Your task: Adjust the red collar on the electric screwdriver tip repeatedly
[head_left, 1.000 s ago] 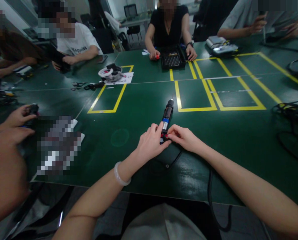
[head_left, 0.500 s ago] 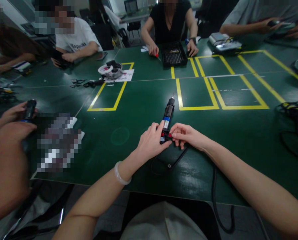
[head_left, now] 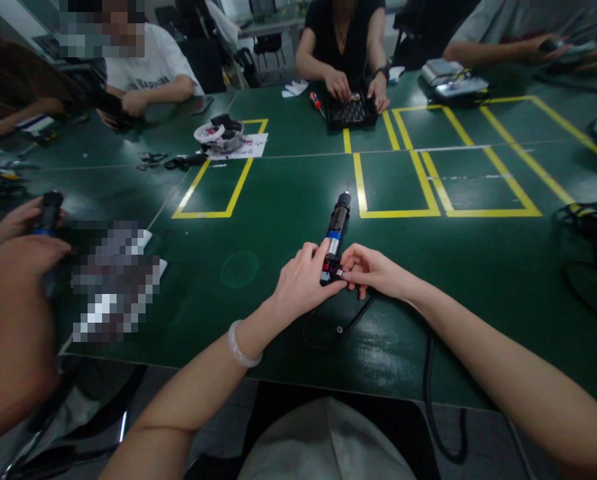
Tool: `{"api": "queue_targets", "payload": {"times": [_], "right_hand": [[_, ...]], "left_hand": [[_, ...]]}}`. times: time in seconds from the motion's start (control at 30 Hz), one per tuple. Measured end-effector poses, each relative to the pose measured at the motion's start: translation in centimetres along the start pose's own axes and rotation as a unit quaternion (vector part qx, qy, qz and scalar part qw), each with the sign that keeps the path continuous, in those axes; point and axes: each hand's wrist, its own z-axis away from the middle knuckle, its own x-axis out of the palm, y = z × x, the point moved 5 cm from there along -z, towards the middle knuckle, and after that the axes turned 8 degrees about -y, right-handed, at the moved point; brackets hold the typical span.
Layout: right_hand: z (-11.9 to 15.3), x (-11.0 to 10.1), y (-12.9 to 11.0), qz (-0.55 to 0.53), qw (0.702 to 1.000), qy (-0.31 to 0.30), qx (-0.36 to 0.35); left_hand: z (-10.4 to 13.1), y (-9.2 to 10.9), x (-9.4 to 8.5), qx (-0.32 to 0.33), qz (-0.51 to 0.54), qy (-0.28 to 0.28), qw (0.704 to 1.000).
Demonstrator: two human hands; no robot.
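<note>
A slim electric screwdriver (head_left: 337, 223), black with a blue band and a silver section, lies on the green table with its thin tip pointing away from me. My left hand (head_left: 303, 277) is closed around its near end, where black and red parts show between the fingers. At that same end, the thumb and fingers of my right hand (head_left: 371, 268) pinch together on a small silver-coloured piece (head_left: 339, 273), too small to name. Beneath my hands a black cable (head_left: 355, 319) lies on the table, with a round end facing me.
Yellow tape outlines (head_left: 401, 214) mark the table (head_left: 273, 200). At the left, a co-worker's hands hold a similar black tool (head_left: 51, 208). Across sit a black tray (head_left: 352, 121), a red screwdriver (head_left: 315, 101) and a tape roll (head_left: 210, 133). Coiled black cables (head_left: 585, 227) lie right.
My right fingertips now show a silver piece where red showed before. My left hand stays on the electric screwdriver. The person across has put down the red screwdriver and reaches into the tray.
</note>
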Motion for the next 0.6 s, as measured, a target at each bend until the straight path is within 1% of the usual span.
{"api": "queue_targets", "payload": {"times": [0.13,0.23,0.3,0.6], "right_hand": [[0.0,-0.2,0.1,0.06,0.998,0.008,0.008],[0.1,-0.4,-0.2,0.116,0.993,0.031,0.0],[0.1,-0.5,-0.3,0.132,0.99,0.043,-0.003],[0.1,-0.3,-0.4,0.08,0.996,0.026,-0.01]], "left_hand": [[-0.1,0.2,0.0,-0.006,-0.014,0.006,1.0],[-0.2,0.5,-0.1,-0.008,-0.028,0.012,1.0],[-0.2,0.7,-0.2,-0.009,-0.036,0.016,0.999],[-0.3,1.4,-0.4,-0.029,-0.057,0.022,0.998]]}}
